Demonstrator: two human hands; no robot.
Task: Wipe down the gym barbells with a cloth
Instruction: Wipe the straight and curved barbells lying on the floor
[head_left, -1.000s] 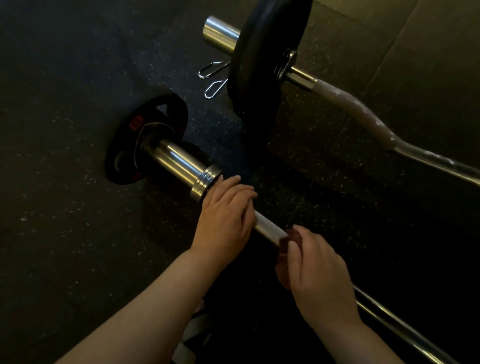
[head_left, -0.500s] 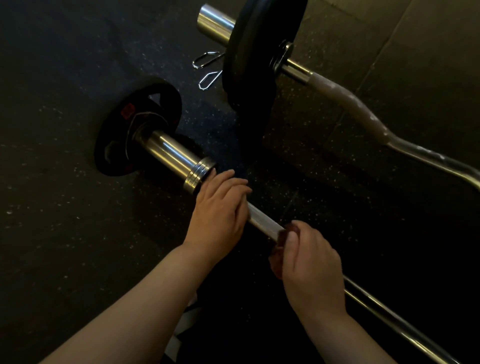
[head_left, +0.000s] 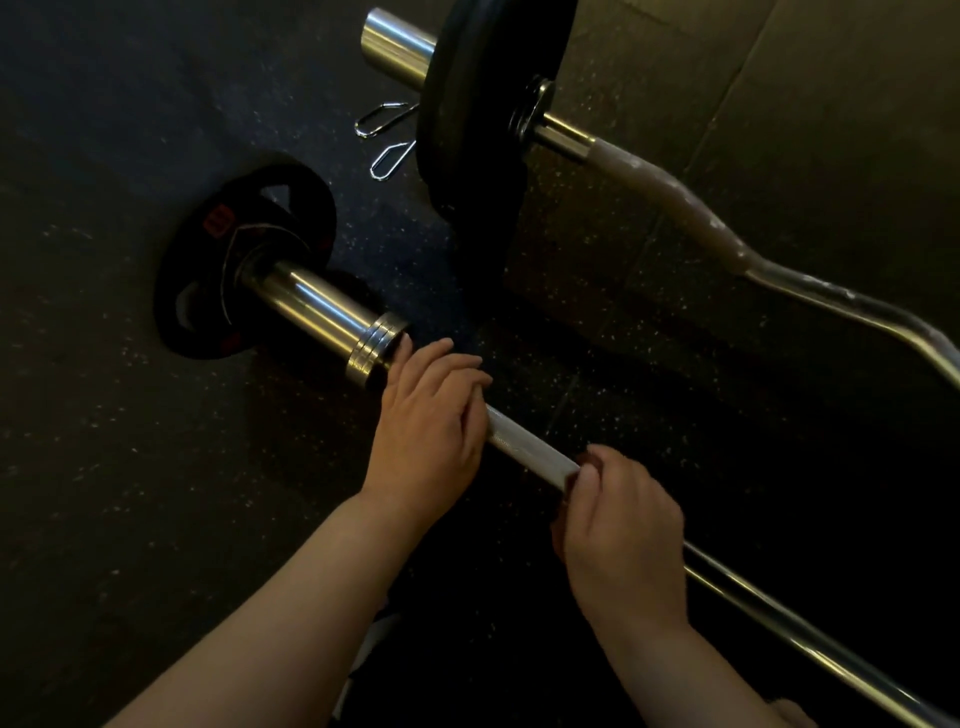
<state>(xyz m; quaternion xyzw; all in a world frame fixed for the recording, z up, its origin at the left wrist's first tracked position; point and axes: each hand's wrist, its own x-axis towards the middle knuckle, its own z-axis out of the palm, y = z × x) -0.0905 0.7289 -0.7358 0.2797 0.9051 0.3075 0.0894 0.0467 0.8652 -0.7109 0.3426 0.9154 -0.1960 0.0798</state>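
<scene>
Two barbells lie on the floor, and the nearer one, the straight barbell (head_left: 530, 452), is the one being worked on. It runs diagonally from upper left to lower right. Steel throughout, it should be heavy and rigid; it will not flex under a wipe, though it could roll on its sleeve, so it needs steadying. The best hold looks to be the knurled stretch of shaft just inside the collar (head_left: 376, 345), where the cross-hatching gives friction. The polished sleeve (head_left: 317, 306) would be slippery.

The shaft shows pale and matte where it is knurled, and bright chrome farther down. The left hand (head_left: 426, 415) has its grip closed over the shaft right beside the collar. The right hand (head_left: 618, 535) has its grip curled round the shaft lower down, with what seems to be a dark reddish cloth (head_left: 586, 458) tucked under its fingers. The cloth is mostly hidden.

A small black plate (head_left: 218, 249) sits at the sleeve's far end. Beyond it lies a curl bar (head_left: 675, 192), chalky white along its bends and carrying a large black plate (head_left: 467, 104). Spring clips (head_left: 384, 135) lie loose just beside that plate, on the speckled rubber floor (head_left: 104, 467).
</scene>
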